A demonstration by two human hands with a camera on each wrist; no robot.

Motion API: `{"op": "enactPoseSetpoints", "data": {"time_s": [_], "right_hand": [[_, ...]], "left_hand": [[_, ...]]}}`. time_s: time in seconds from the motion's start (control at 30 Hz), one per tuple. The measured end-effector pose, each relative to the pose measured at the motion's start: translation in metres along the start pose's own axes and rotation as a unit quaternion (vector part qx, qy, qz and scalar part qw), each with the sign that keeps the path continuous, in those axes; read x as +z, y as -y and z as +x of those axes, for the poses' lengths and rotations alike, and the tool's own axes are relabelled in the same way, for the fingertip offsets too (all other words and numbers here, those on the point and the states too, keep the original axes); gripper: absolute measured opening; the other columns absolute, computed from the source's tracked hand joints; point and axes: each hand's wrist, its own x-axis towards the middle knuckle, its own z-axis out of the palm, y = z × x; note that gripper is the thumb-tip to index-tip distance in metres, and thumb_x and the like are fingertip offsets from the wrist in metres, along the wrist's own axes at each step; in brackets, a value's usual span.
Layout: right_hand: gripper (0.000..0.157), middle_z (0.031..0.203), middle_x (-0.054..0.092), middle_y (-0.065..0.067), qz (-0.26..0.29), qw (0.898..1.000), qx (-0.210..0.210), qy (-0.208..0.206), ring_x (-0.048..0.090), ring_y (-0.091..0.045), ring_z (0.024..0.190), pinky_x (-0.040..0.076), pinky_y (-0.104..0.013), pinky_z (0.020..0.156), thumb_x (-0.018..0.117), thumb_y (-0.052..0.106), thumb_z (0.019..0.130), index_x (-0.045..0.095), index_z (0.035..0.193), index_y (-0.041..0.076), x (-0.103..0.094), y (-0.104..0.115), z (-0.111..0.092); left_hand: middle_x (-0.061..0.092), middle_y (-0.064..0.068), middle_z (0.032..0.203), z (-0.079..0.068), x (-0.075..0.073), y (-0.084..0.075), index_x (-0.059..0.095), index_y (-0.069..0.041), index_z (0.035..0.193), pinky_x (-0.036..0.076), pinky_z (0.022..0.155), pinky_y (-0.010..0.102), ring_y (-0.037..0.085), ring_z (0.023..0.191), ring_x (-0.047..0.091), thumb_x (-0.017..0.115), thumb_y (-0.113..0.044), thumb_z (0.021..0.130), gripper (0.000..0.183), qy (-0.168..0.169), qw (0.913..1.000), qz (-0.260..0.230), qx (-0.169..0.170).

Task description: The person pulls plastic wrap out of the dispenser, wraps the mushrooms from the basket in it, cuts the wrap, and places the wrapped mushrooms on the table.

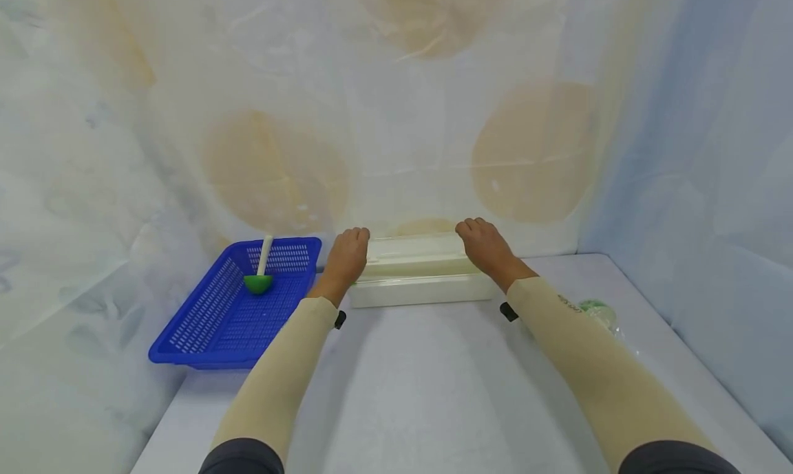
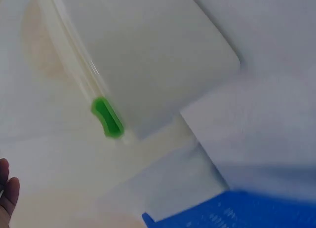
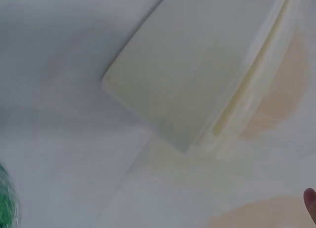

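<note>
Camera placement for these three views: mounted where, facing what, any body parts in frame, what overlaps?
Head: worn on the head, facing forward and down at the long cream-white rectangular box; left hand, right hand and both beige-sleeved forearms show.
Left wrist: at that wrist, facing the box's left end with its small green piece; fingertips at the left edge.
Right wrist: at that wrist, facing the box's right end; one fingertip at the right edge.
Shared: head and left wrist both show the blue perforated plastic basket.
</note>
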Motion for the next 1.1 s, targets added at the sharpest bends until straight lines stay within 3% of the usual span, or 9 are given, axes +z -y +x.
{"op": "enactPoseSetpoints", "data": {"time_s": [0.17,0.37,0.6,0.87,1.1], "right_hand": [[0.014,0.090,0.061,-0.017,-0.001,1.000,-0.014,0.021,0.059,-0.032,0.080,0.053,-0.036,0.069,0.057,-0.015,0.089,0.057,0.097,-0.004,-0.002,-0.005,0.001],[0.015,0.090,0.061,-0.016,-0.017,0.999,-0.043,0.007,0.059,-0.031,0.082,0.052,-0.037,0.071,0.064,-0.012,0.087,0.058,0.098,-0.003,-0.002,-0.008,0.004],[0.016,0.093,0.061,-0.017,-0.072,0.996,-0.055,0.001,0.059,-0.032,0.084,0.053,-0.039,0.075,0.066,-0.009,0.087,0.058,0.100,-0.004,-0.007,-0.008,0.009],[0.018,0.096,0.062,-0.018,-0.063,0.996,-0.055,0.015,0.059,-0.033,0.088,0.052,-0.041,0.077,0.066,-0.010,0.087,0.059,0.103,-0.004,-0.016,-0.011,0.011],[0.017,0.097,0.062,-0.017,-0.063,0.997,-0.046,0.009,0.059,-0.034,0.088,0.051,-0.042,0.078,0.065,-0.008,0.088,0.059,0.103,-0.003,-0.022,-0.015,0.017]], "left_hand": [[0.052,0.012,0.084,-0.003,-0.003,0.004,0.052,0.001,0.102,0.042,0.065,0.038,0.028,0.073,0.049,0.050,0.010,0.094,0.012,-0.011,0.9978,0.048,0.044],[0.052,0.012,0.087,-0.004,-0.004,0.007,0.051,0.000,0.105,0.043,0.069,0.038,0.027,0.077,0.050,0.052,0.008,0.095,0.013,-0.001,0.9964,0.071,0.045],[0.052,0.012,0.088,0.000,-0.008,0.008,0.051,-0.001,0.103,0.043,0.071,0.039,0.027,0.079,0.050,0.050,0.006,0.096,0.010,-0.012,0.9939,0.097,0.050],[0.051,0.011,0.085,0.004,-0.011,0.011,0.053,-0.002,0.101,0.043,0.070,0.040,0.028,0.077,0.050,0.048,0.004,0.096,0.009,-0.042,0.9914,0.109,0.060],[0.053,0.011,0.088,0.011,-0.015,0.012,0.054,-0.003,0.103,0.043,0.072,0.041,0.029,0.081,0.052,0.048,0.002,0.098,0.009,-0.048,0.9932,0.092,0.052]]}}
